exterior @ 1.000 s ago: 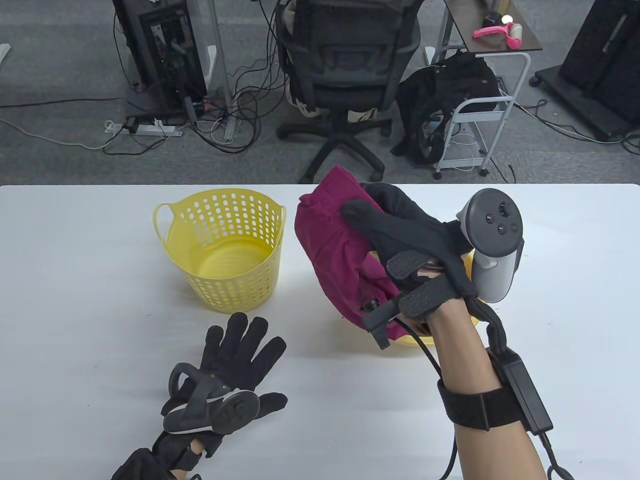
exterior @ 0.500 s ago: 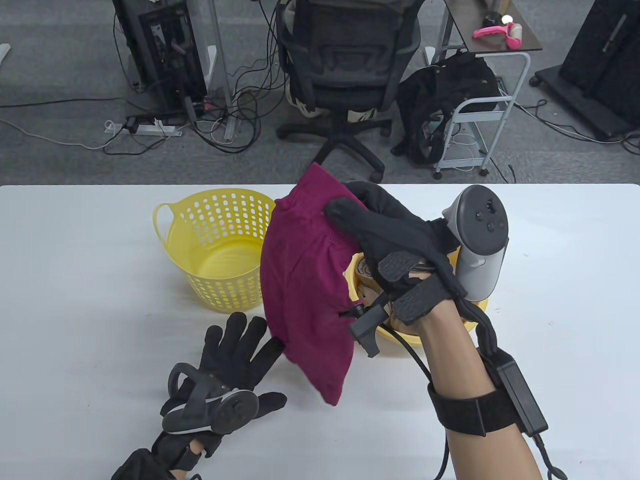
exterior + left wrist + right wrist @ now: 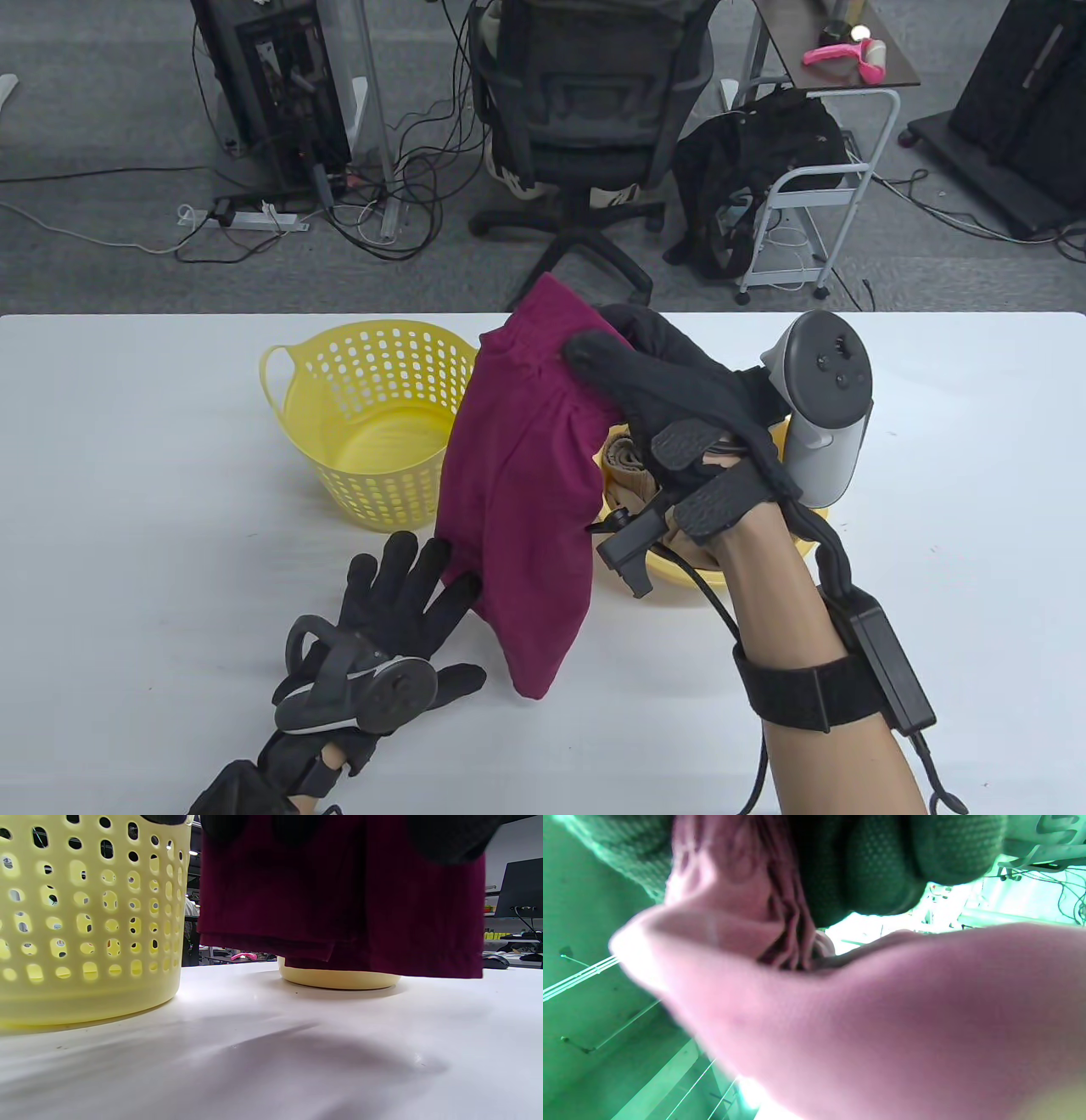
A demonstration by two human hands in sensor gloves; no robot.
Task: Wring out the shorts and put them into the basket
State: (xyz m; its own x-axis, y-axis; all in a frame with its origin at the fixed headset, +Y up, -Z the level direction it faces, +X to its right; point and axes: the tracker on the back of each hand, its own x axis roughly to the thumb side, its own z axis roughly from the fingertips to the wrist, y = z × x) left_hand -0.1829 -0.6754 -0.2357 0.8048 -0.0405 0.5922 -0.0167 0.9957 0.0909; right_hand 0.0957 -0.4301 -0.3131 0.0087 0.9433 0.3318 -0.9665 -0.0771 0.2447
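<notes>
While the right hand (image 3: 679,399) is pinching the magenta shorts (image 3: 517,501) at their bunched top edge, thumb and fingers curled over the cloth, the garment is hanging free in the centre of the table view, between the perforated yellow basket (image 3: 373,424) at centre left and the yellow bowl (image 3: 679,577) under the wrist.

Left hand (image 3: 399,611): lying flat on the white counter (image 3: 127,526) at lower left, fingers straight and spread, holding nothing; its fingertips (image 3: 458,587) are lying at the lower part of the cloth, though contact cannot be confirmed.

Orientation: the long axis is running from the pinched top at upper centre down to a narrow free end pointing to the lower centre of the frame, leaning slightly left. In the left wrist view the hem (image 3: 339,959) is hanging just clear of the counter.

Handling note, as judgement: wringing is calling for a second hold, so the left hand should be taking the lower end and twisting against the right, along that axis, over the bowl rather than the counter. Only then should the shorts be travelling left and dropping into the basket.
</notes>
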